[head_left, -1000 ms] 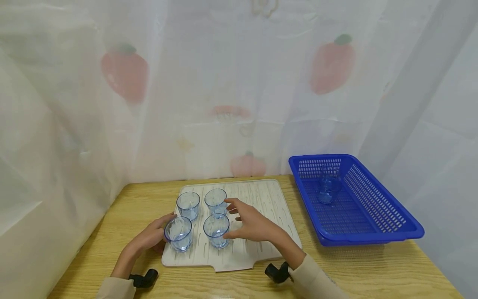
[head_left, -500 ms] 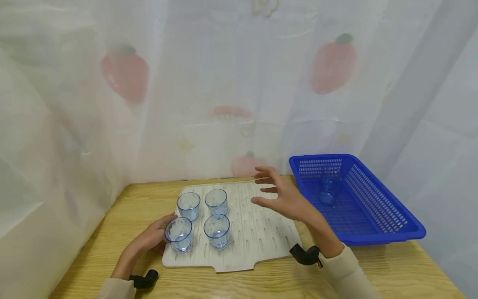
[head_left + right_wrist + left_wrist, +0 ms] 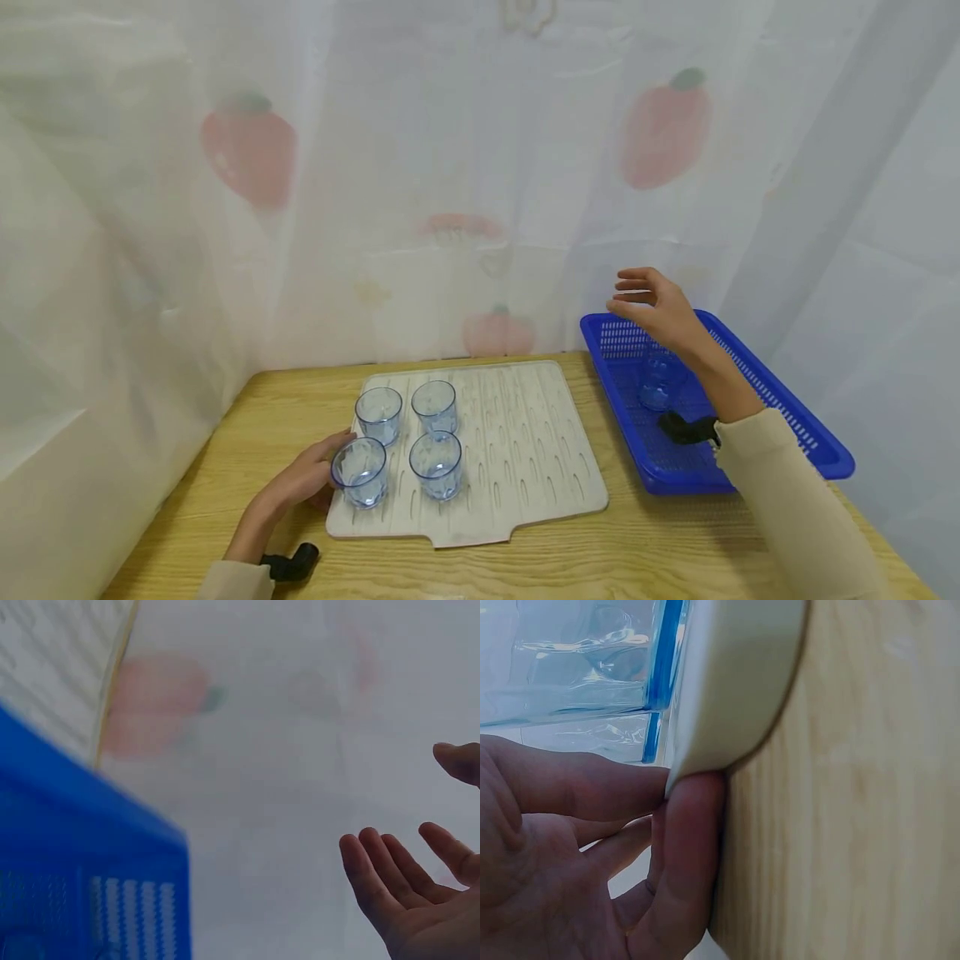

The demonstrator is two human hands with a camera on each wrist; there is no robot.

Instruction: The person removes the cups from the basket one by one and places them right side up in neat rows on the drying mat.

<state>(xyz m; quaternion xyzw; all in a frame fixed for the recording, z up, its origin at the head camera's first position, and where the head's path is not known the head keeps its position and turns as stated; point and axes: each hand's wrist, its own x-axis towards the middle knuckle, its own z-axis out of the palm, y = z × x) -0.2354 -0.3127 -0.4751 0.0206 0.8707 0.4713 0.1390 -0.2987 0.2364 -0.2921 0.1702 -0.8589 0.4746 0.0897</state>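
Observation:
Several clear bluish drinking glasses stand upright on the left half of a cream draining board (image 3: 525,450), among them a near-left glass (image 3: 362,475) and a near-right glass (image 3: 437,467). My left hand (image 3: 303,475) is at the board's left edge, beside the near-left glass; in the left wrist view its thumb and fingers (image 3: 694,840) pinch the board's rim. Over the far end of a blue plastic basket (image 3: 682,482), my right hand (image 3: 663,312) is raised with fingers spread and nothing in them. Glassware (image 3: 656,390) lies inside the basket, partly hidden by the right arm.
A wooden table (image 3: 285,400) carries the board, with the basket to its right. White curtain (image 3: 420,150) printed with strawberries hangs behind and along both sides. Black wrist mounts (image 3: 292,562) are worn on both arms.
My right hand has let go of the near-right glass, rising and moving right, away from the board to above the basket. The left hand and the glasses have stayed in place.

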